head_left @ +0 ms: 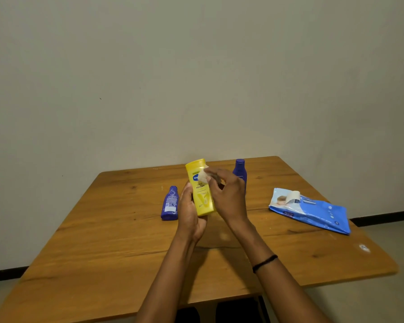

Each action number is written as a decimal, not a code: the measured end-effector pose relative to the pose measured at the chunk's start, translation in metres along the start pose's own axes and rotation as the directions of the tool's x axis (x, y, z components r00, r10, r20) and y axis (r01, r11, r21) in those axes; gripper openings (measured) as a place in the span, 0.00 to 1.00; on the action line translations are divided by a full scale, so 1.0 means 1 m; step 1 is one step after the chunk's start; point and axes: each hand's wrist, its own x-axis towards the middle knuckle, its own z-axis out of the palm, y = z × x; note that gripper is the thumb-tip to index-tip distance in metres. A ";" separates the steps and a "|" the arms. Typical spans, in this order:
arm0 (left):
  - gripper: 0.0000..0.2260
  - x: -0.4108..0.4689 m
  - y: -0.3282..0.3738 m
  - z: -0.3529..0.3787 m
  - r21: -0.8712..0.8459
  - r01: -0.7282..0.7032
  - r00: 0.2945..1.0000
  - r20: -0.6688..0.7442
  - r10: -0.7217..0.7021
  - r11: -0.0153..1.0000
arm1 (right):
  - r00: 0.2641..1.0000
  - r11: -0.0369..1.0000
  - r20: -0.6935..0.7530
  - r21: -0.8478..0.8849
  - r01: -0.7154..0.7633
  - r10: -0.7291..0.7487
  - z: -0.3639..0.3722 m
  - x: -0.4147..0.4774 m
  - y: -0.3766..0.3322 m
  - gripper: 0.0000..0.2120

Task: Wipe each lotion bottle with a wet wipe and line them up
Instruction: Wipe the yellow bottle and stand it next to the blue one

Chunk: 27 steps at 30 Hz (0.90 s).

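Observation:
My left hand grips the lower part of a yellow lotion bottle, held upright above the wooden table. My right hand pinches a small white wet wipe against the bottle's upper front, over its blue logo. A blue lotion bottle lies on its side left of my hands, cap pointing away. A second blue bottle stands upright behind my right hand, partly hidden by it.
A blue pack of wet wipes lies on the table's right side with its white flap peeled up. A plain wall stands just behind the table's far edge. A small white mark sits near the right edge.

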 end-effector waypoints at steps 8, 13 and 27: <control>0.21 -0.001 -0.002 -0.004 0.075 -0.099 0.995 0.036 0.097 0.992 | 0.999 0.999 -0.045 0.033 0.004 -0.002 -0.009 -0.060 0.002 0.13; 0.18 -0.001 -0.004 -0.009 0.078 -0.141 0.990 0.041 0.138 0.987 | 0.998 0.996 -0.065 0.091 0.017 -0.011 -0.012 -0.079 -0.002 0.13; 0.15 -0.014 -0.011 -0.002 0.087 0.008 0.992 0.122 -0.019 0.996 | 0.999 0.995 -0.011 0.093 0.042 -0.041 0.006 0.011 -0.014 0.10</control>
